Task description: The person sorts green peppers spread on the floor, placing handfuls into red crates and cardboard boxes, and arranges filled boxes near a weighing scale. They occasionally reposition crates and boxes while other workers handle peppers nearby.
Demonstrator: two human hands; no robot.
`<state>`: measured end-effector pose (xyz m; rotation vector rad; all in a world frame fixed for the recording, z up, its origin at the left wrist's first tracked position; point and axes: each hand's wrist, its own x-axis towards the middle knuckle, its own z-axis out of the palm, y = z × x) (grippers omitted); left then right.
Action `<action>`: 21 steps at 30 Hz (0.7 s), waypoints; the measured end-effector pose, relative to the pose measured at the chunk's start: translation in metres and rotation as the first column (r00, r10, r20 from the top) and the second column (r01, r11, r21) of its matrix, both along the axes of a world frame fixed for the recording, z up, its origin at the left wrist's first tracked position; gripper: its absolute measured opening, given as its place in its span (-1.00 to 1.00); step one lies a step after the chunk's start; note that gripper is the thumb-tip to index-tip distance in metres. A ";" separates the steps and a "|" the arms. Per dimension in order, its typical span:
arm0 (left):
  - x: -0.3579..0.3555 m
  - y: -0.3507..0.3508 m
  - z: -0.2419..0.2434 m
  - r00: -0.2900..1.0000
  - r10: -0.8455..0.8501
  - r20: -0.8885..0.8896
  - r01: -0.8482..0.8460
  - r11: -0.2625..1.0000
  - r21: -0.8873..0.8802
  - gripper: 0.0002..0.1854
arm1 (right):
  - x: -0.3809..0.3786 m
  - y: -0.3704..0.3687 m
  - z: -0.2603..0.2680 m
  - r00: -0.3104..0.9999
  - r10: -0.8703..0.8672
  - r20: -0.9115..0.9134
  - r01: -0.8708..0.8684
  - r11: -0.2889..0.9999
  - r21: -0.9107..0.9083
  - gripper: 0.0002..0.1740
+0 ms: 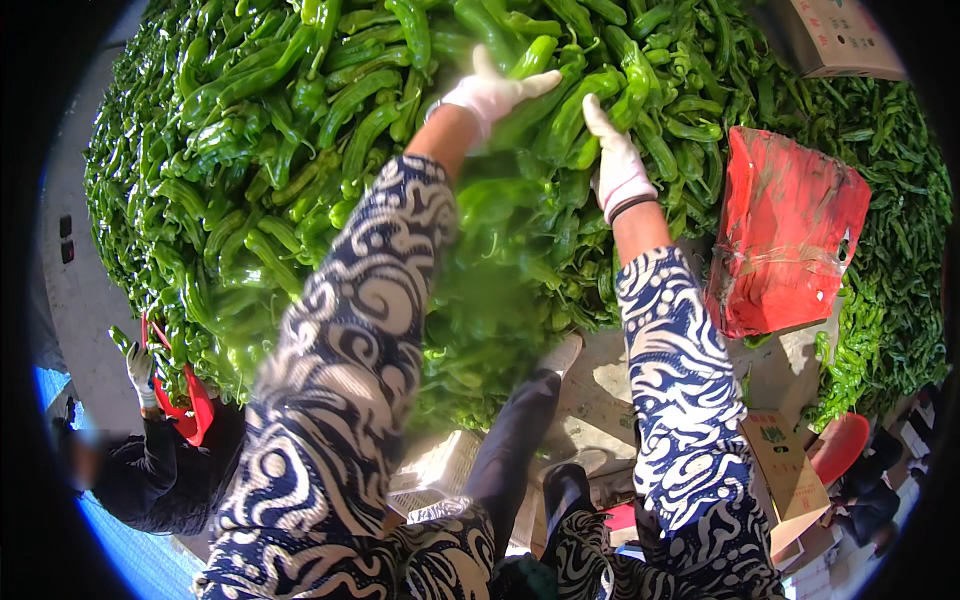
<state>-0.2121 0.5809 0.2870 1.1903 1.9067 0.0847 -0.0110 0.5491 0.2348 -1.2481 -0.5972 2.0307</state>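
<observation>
A large heap of long green peppers [300, 142] spreads in front of me. Over its upper middle is my left hand [496, 91], in a white glove, thumb and fingers spread, touching or just above the peppers. My right hand [616, 154], gloved too, reaches into the heap with its fingers extended beside several larger peppers [630, 90]. Neither hand plainly holds a pepper. To the right of my right forearm lies a worn red plastic scoop or cut container [787, 232], tilted against the peppers. Part of the heap below my hands is blurred.
A cardboard box [855, 45] stands at the top right, another box [787, 480] at the lower right near a red basin [840, 448]. A pale plastic crate [442, 472] is by my legs. At the left, a person's gloved hand [141, 371] is beside a red-handled container [196, 409].
</observation>
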 end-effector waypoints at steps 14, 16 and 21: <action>0.040 -0.087 0.042 0.962 -0.273 0.015 0.273 0.962 -0.026 -0.51 | 0.031 -0.155 0.001 0.980 -0.200 0.014 0.197 0.946 -0.256 -0.28; 0.044 -0.119 0.067 0.836 -0.548 -0.005 0.545 0.830 0.117 -0.45 | 0.043 -0.184 0.037 0.969 -0.246 -0.008 0.241 0.955 -0.174 -0.29; 0.073 -0.182 0.081 0.938 -0.272 0.214 0.281 0.960 -0.011 -0.35 | 0.073 -0.256 0.087 0.898 -0.430 -0.093 0.418 0.900 -0.123 -0.14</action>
